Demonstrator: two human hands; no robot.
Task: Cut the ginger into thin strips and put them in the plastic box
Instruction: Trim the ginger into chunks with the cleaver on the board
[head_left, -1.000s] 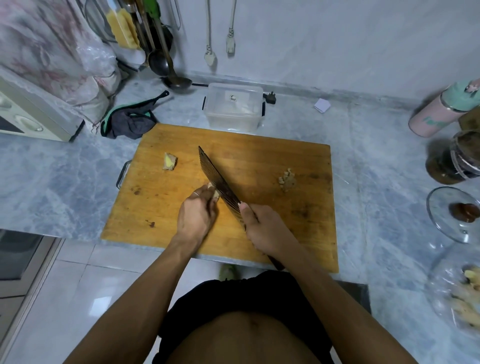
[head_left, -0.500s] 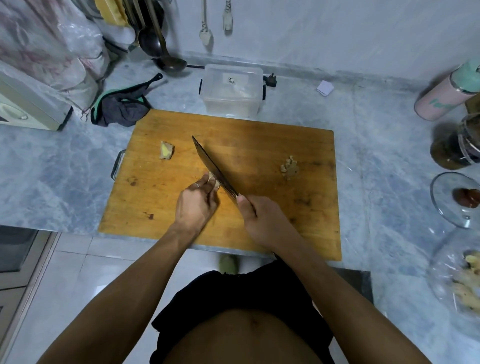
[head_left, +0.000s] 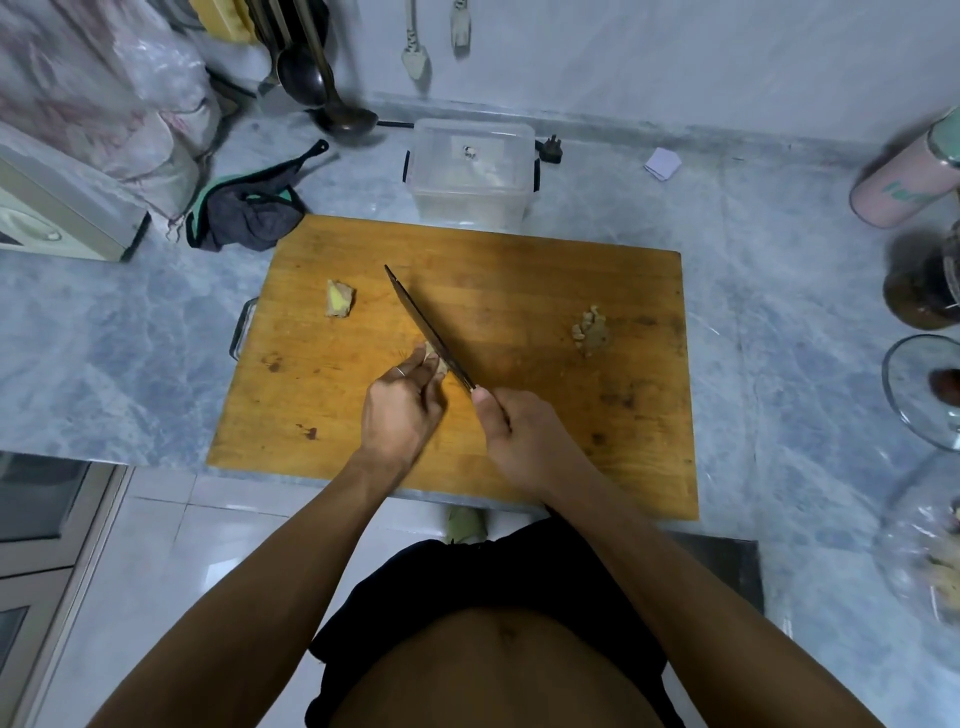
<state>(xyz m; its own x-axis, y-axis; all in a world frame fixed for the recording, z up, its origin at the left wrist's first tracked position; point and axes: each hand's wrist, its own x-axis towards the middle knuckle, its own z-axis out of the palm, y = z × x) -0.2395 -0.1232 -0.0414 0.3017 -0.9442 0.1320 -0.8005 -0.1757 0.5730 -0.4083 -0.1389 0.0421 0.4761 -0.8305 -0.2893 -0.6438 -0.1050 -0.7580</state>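
Altogether three ginger pieces (head_left: 340, 298), one knife (head_left: 427, 328).

Both forearms reach forward, left hand (head_left: 402, 415) with fingers curled downward, right hand (head_left: 522, 441) clenched in a grip

My left hand (head_left: 402, 410) covers most of the ginger piece (head_left: 435, 359) I pinch; my right hand (head_left: 524, 441) hides the knife (head_left: 428, 327) handle entirely.
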